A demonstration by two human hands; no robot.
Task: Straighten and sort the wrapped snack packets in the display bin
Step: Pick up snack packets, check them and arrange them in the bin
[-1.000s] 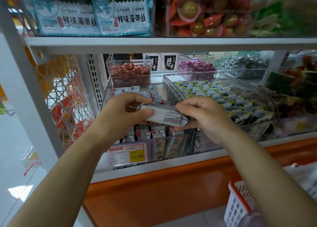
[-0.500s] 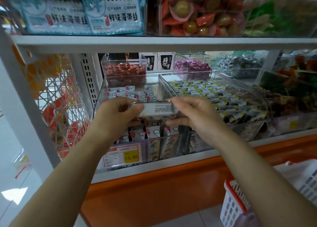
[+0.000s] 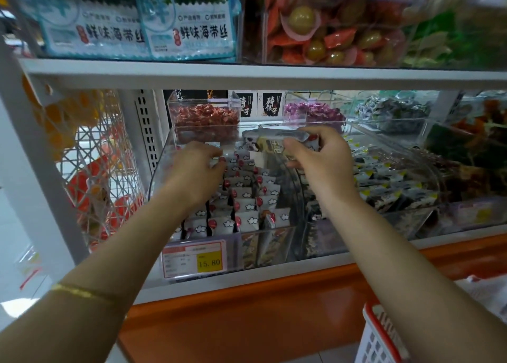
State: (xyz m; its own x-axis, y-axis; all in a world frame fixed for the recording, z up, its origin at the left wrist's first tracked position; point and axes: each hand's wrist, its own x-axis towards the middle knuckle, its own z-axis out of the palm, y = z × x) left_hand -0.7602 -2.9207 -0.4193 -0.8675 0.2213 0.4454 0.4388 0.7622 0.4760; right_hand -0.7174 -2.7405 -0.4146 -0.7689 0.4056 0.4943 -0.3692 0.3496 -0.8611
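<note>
Moved: your left hand left the packet, now down on the packet rows, grip unclear | right hand pinches packet | likely light, crinkly, slippery: hold mid-body

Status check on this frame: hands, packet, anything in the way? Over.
Right hand pinching one packet above the bin. Left hand down on the packet rows, grip unclear. Nothing seen in the way.

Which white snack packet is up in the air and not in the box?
The white wrapped snack packet pinched in the right hand, held sideways above the clear plastic display bin. The other cloud-printed packets stand in rows inside it.
</note>
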